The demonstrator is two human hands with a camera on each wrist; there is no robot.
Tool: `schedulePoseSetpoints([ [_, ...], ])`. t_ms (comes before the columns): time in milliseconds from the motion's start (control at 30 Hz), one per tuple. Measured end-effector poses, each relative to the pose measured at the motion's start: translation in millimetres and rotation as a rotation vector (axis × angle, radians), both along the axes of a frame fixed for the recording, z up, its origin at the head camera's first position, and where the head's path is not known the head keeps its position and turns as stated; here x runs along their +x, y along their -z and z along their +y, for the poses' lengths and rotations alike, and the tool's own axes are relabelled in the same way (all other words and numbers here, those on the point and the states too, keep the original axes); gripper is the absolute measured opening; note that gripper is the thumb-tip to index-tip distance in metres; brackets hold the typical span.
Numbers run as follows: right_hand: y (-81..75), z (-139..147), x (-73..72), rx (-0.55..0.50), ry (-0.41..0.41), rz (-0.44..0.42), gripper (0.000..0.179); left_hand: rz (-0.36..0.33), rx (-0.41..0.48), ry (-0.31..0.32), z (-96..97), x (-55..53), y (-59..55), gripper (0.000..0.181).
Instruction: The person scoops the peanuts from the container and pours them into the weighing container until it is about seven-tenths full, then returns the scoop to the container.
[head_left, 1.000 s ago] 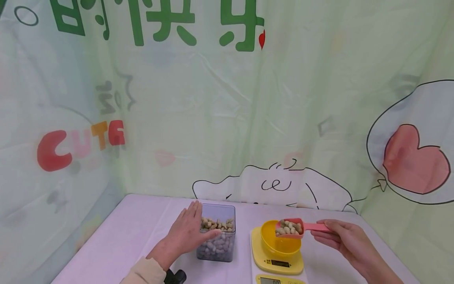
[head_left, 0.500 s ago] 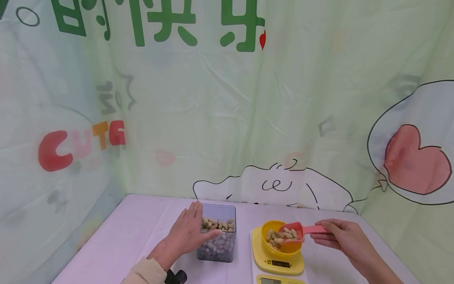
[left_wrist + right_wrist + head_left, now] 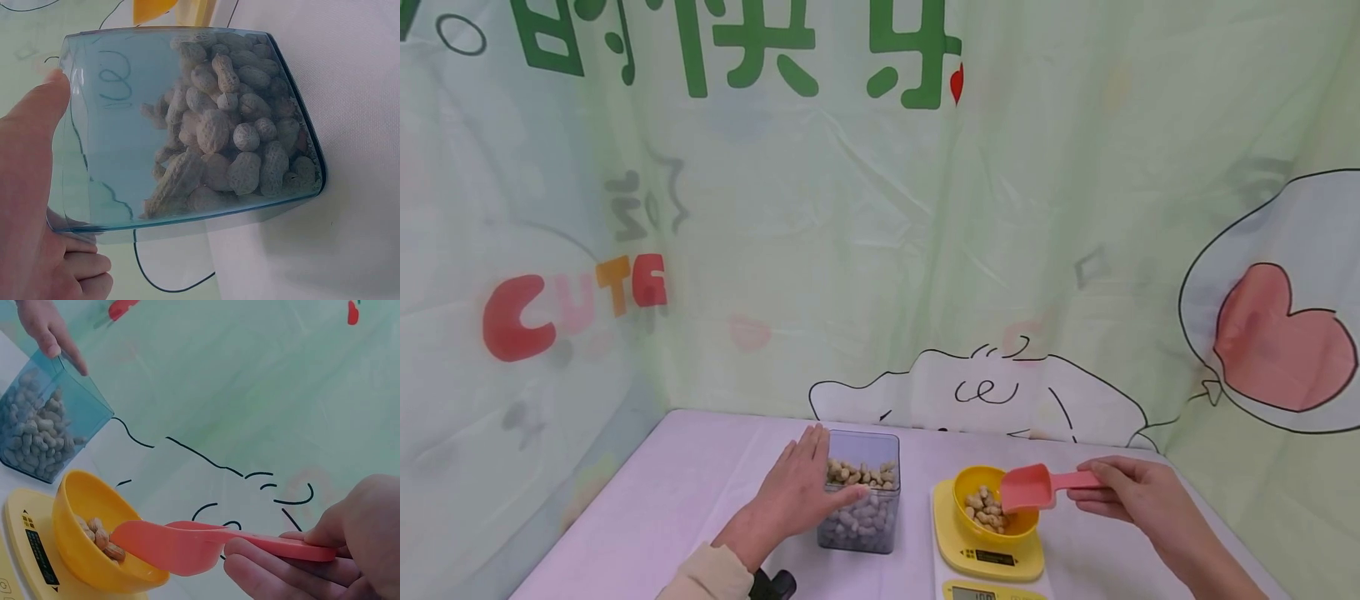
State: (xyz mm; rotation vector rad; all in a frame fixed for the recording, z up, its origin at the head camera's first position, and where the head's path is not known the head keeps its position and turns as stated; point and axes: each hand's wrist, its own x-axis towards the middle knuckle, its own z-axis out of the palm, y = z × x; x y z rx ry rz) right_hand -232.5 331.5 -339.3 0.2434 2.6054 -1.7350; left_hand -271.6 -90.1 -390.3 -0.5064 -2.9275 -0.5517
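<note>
My right hand pinches the handle of a red plastic scoop. Its bowl is tipped over a yellow bowl and holds no visible peanuts. Several unshelled peanuts lie in that bowl, which sits on a yellow kitchen scale. Against the rim of a clear bluish container rests my left hand, its fingers straight along the left side and the thumb stretched over the near edge. More peanuts fill the lower part of this container.
A pale tablecloth covers the table. Behind and beside it hang printed curtains. A black object shows beneath my left wrist. The scale's display is cut by the frame's lower edge.
The scoop, full of peanuts a second ago, has tipped and let them fall into the yellow bowl. My right hand has lifted slightly right. The scale's digits have changed; my left hand stayed put.
</note>
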Motion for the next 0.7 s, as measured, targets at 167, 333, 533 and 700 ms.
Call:
schedulePoseSetpoints([
  [167,-1.1,-2,0.0,0.004,0.0,0.011,0.047,0.001,0.002,0.002,0.2,0.2,0.2,0.111],
  [333,-2.6,-8,-0.2,0.008,-0.004,0.022,0.046,-0.011,0.02,0.001,0.3,1.2,-0.6,0.111],
  [533,-5.5,-23,-2.0,0.002,-0.015,0.053,0.049,-0.004,0.034,-0.001,-0.1,1.5,-0.2,0.11],
  [700,-7.5,-40,-6.9,-0.029,-0.015,0.078,0.051,-0.005,0.034,0.003,-0.1,1.2,0.0,0.11],
])
